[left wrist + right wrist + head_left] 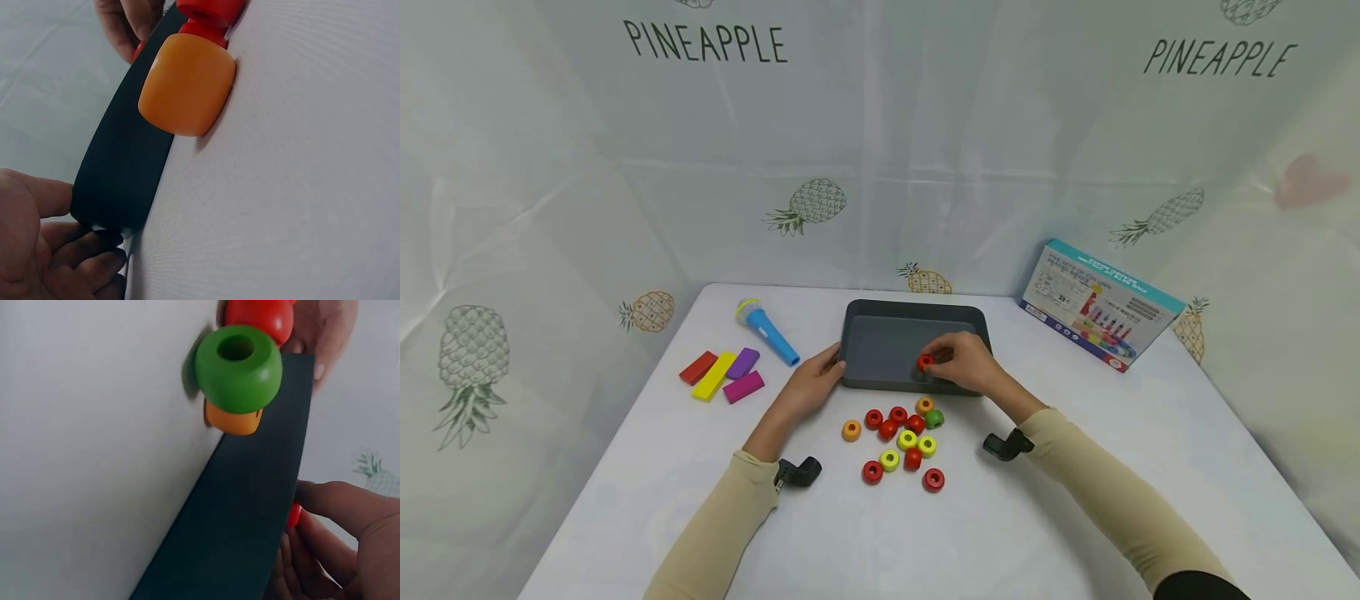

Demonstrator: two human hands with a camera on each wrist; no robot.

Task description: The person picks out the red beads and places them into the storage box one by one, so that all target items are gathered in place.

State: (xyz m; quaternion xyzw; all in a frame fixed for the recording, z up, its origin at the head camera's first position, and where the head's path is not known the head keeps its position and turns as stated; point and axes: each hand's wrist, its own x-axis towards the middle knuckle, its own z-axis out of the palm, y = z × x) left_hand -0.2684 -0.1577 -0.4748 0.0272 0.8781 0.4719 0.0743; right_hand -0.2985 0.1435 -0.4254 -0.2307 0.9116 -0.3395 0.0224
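My right hand (961,360) pinches a red bead (925,362) between thumb and fingertips, over the near right part of a dark grey tray (880,310). In the right wrist view, the tray's wall (250,481) hides most of that bead. At the tray's left end my left hand (814,382) holds the edge, thumb (53,199) against the wall and fingers curled below the corner. Several loose beads lie just in front of the tray: red ones (933,480), yellow ones (927,447), orange ones (851,431) and a green one (934,418).
Left of the tray lies a blue toy microphone (771,333). Farther left are coloured blocks, red (698,367), yellow (713,377), purple (742,363) and magenta (744,387). A printed box (1097,308) stands at the back right of the white table (1045,533), near a pineapple-print curtain (925,125).
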